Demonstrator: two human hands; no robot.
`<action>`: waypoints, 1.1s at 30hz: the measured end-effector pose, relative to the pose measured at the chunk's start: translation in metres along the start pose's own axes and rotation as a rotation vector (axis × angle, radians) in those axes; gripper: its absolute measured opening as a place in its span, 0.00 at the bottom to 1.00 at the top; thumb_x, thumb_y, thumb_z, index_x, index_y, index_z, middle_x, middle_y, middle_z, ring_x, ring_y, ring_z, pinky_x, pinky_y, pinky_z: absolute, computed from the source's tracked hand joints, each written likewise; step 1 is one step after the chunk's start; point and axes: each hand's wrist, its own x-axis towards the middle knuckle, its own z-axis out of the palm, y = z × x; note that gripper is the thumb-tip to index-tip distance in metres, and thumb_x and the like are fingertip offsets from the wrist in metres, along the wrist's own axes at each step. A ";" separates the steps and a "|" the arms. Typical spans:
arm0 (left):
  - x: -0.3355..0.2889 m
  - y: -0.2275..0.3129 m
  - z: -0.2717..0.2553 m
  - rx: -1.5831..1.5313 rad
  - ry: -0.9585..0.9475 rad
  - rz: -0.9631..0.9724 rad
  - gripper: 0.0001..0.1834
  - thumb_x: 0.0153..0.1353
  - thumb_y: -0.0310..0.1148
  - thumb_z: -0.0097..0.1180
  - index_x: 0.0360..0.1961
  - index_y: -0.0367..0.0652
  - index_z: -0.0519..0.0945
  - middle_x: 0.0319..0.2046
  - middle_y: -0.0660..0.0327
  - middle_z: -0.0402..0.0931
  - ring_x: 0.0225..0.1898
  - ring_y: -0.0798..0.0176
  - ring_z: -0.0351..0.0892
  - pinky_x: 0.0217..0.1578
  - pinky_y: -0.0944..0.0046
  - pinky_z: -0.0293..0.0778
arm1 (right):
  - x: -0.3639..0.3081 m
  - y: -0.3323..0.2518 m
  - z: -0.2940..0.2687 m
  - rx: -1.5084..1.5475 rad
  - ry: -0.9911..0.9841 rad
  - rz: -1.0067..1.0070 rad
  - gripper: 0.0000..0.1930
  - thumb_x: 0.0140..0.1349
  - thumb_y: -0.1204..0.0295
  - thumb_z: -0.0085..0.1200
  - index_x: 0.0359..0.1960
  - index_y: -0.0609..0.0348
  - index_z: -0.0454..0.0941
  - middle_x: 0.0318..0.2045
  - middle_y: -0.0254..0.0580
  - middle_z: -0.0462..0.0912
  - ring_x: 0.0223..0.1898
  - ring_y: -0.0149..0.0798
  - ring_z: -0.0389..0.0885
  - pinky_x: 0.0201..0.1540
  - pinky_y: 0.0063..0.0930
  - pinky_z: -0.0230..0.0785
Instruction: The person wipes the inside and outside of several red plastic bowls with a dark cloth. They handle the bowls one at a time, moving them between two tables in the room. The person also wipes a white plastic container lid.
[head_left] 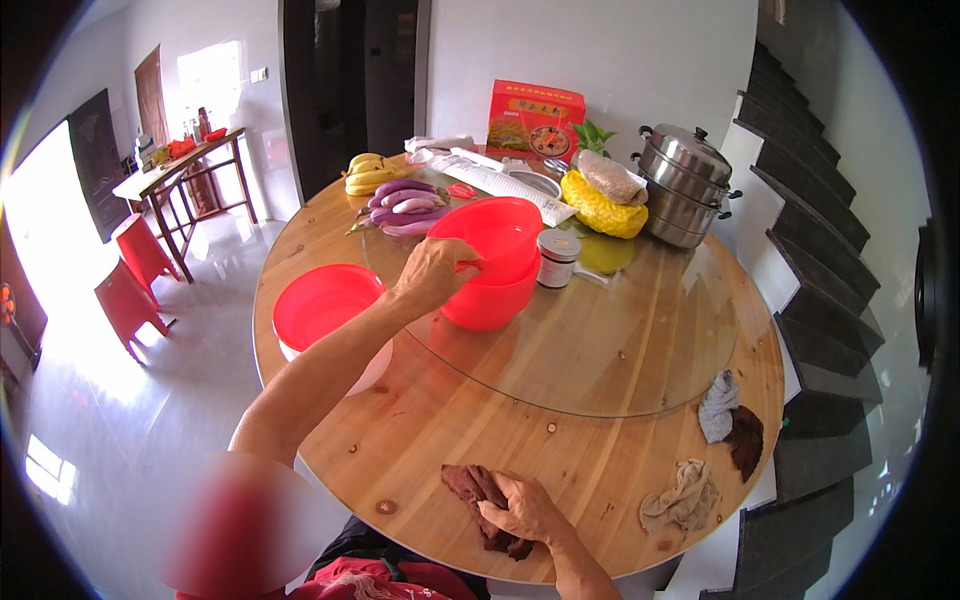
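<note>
My left hand (432, 272) reaches across the round wooden table and grips the near left rim of a red plastic basin (505, 222). That basin sits tilted in the mouth of another red basin (490, 303), which stands at the edge of the glass turntable. Close to the table's front edge, my right hand (525, 508) is closed around a crumpled dark brown cloth (470, 486) resting on the wood. To the left, partly behind my left forearm, is one more red basin (325, 296) with a white container (375, 370) under it. A lidded jar (557, 258) stands right of the stacked basins.
Eggplants (405, 207) and bananas (368, 174) lie at the back left. Behind are a red box (533, 120), a yellow bag (603, 206) and a steel steamer pot (684, 183). Crumpled cloths (683, 497) lie at the right edge. Dark stairs (830, 290) rise beyond.
</note>
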 end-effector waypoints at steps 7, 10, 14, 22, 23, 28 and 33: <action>0.001 0.012 -0.006 0.060 0.044 0.021 0.09 0.50 0.32 0.62 0.31 0.37 0.82 0.28 0.51 0.80 0.32 0.50 0.80 0.35 0.57 0.75 | 0.000 -0.001 0.000 -0.032 -0.013 0.011 0.17 0.54 0.65 0.53 0.42 0.64 0.73 0.35 0.55 0.78 0.39 0.57 0.77 0.42 0.44 0.69; 0.001 0.016 -0.009 0.082 0.008 0.057 0.09 0.54 0.30 0.60 0.32 0.34 0.81 0.28 0.50 0.80 0.31 0.52 0.80 0.33 0.59 0.75 | 0.000 -0.002 -0.001 -0.040 -0.031 0.028 0.18 0.54 0.65 0.53 0.43 0.64 0.72 0.36 0.55 0.78 0.41 0.57 0.76 0.44 0.44 0.69; 0.000 0.011 -0.009 0.104 -0.056 0.095 0.10 0.58 0.29 0.54 0.35 0.34 0.80 0.29 0.47 0.79 0.32 0.48 0.79 0.33 0.56 0.74 | -0.001 -0.003 0.001 -0.045 -0.007 0.018 0.19 0.54 0.65 0.53 0.44 0.64 0.72 0.37 0.55 0.78 0.42 0.57 0.76 0.44 0.44 0.70; 0.009 0.010 -0.006 0.345 -0.054 0.108 0.07 0.57 0.28 0.49 0.29 0.35 0.77 0.25 0.46 0.76 0.29 0.44 0.78 0.31 0.51 0.74 | 0.000 -0.003 0.002 -0.049 0.016 -0.010 0.19 0.54 0.64 0.52 0.44 0.63 0.72 0.37 0.56 0.78 0.41 0.58 0.77 0.44 0.45 0.70; 0.011 0.009 -0.006 0.362 -0.018 0.129 0.07 0.56 0.28 0.49 0.27 0.36 0.77 0.25 0.47 0.76 0.29 0.44 0.78 0.31 0.50 0.75 | 0.000 -0.003 0.002 -0.052 0.015 -0.010 0.19 0.54 0.64 0.52 0.44 0.63 0.72 0.37 0.56 0.78 0.41 0.58 0.77 0.44 0.45 0.70; 0.019 0.015 -0.009 0.398 0.147 0.141 0.06 0.56 0.28 0.53 0.32 0.38 0.78 0.27 0.48 0.77 0.29 0.46 0.78 0.30 0.52 0.74 | 0.000 0.002 0.005 -0.028 0.035 -0.029 0.19 0.54 0.64 0.52 0.44 0.63 0.72 0.37 0.55 0.79 0.41 0.58 0.77 0.44 0.44 0.69; 0.023 0.029 -0.018 0.340 0.339 0.143 0.05 0.57 0.27 0.55 0.34 0.39 0.78 0.32 0.52 0.78 0.33 0.47 0.79 0.32 0.55 0.75 | -0.002 0.002 0.003 -0.041 0.015 0.028 0.19 0.54 0.63 0.53 0.44 0.63 0.72 0.38 0.55 0.79 0.41 0.57 0.77 0.43 0.44 0.70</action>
